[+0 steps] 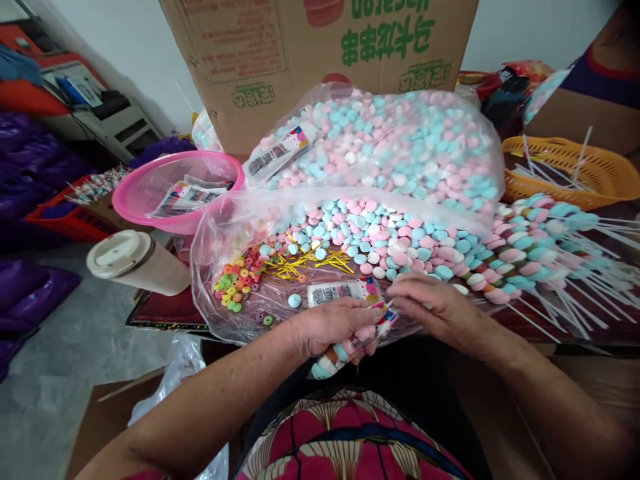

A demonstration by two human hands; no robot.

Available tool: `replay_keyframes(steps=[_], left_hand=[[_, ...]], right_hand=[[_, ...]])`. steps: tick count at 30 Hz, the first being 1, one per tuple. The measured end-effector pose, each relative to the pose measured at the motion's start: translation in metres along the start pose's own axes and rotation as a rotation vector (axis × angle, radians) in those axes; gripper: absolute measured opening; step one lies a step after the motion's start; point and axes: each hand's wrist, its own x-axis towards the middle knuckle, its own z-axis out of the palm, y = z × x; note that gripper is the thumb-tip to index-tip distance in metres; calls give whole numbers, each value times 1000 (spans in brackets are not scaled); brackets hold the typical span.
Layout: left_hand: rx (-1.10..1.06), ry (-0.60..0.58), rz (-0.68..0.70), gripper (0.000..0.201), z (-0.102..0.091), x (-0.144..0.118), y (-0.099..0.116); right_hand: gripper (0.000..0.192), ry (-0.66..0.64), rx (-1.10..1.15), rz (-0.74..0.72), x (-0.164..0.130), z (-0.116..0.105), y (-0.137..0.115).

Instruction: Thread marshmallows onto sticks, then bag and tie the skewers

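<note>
My left hand (pixel 334 327) grips a skewer of pink, white and blue marshmallows (pixel 331 360) near my lap. Close beside it, my right hand (pixel 440 308) pinches the upper end of that skewer where a small printed label (pixel 385 320) sits. Just beyond my hands lies an open plastic sheet (pixel 220 233) with loose marshmallows (pixel 380 233), yellow twist ties (pixel 300 263), colourful ring candies (pixel 235 283) and a barcode label (pixel 340 291).
A large sealed bag of marshmallows (pixel 395 140) leans on a cardboard box (pixel 300 60). Finished skewers (pixel 540 247) pile at the right, by an orange basket (pixel 575 167). A pink basket (pixel 170 190) with labels and a lidded cup (pixel 137 262) stand left.
</note>
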Motion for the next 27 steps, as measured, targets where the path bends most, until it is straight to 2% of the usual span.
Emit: replay_keyframes(steps=[2, 3, 6, 8, 12, 14, 16, 18, 19, 21, 24, 25, 27], left_hand=[[9, 100, 44, 44, -3, -1, -1], [42, 139, 59, 43, -4, -1, -2], [193, 189, 67, 41, -7, -3, -4], [202, 163, 63, 42, -10, -6, -5], [60, 22, 81, 45, -20, -15, -8], [70, -28, 73, 45, -25, -19, -10], [103, -4, 62, 40, -27, -22, -12], [103, 73, 45, 33, -26, -23, -15], [94, 109, 27, 30, -25, -24, -17], [83, 134, -39, 27, -23, -24, -20], [148, 64, -147, 25, -22, -25, -23], [190, 11, -173, 24, -21, -26, -23], [373, -82, -172, 22, -21, -31, -22]], right_hand=[[24, 135, 51, 154, 0, 9, -3], [25, 127, 101, 212, 0, 14, -5], [20, -70, 298, 259, 1, 36, -16], [27, -89, 329, 261, 2, 51, -24], [24, 72, 40, 125, 8, 66, -33], [25, 85, -79, 62, 14, 65, -36], [27, 48, -115, 67, 20, 61, -38], [24, 89, -220, 62, 26, 55, -41], [20, 114, -319, 12, 27, 53, -42], [24, 103, -521, -211, 27, 53, -43], [34, -64, -640, -557, 20, 62, -40], [33, -106, -643, -611, 17, 66, -38], [26, -212, -606, -612, 11, 75, -36]])
